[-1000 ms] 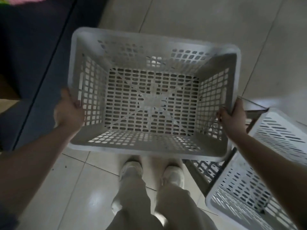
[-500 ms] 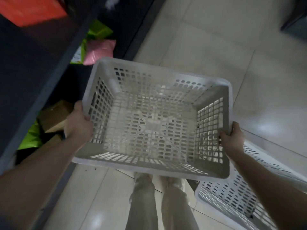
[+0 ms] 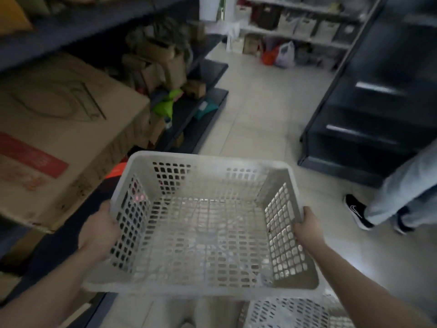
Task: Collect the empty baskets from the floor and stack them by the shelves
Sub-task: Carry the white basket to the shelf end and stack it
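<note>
I hold an empty white perforated plastic basket (image 3: 208,162) level in front of me, above the tiled floor. My left hand (image 3: 100,229) grips its left rim and my right hand (image 3: 307,227) grips its right rim. A second white basket (image 3: 290,312) lies on the floor below, at the bottom right, mostly hidden under the one I carry. Dark shelves (image 3: 203,100) run along my left side.
A large cardboard box (image 3: 59,129) juts out of the left shelf at arm height. Boxes and green packets fill the lower shelves. A dark shelf unit (image 3: 369,119) stands on the right. Another person's leg and black shoe (image 3: 357,210) are on the right. The tiled aisle (image 3: 257,110) runs ahead.
My view has lifted from the floor to the aisle ahead. The basket stays in both hands and now sits lower in view; the floor basket has slid to the bottom edge.
</note>
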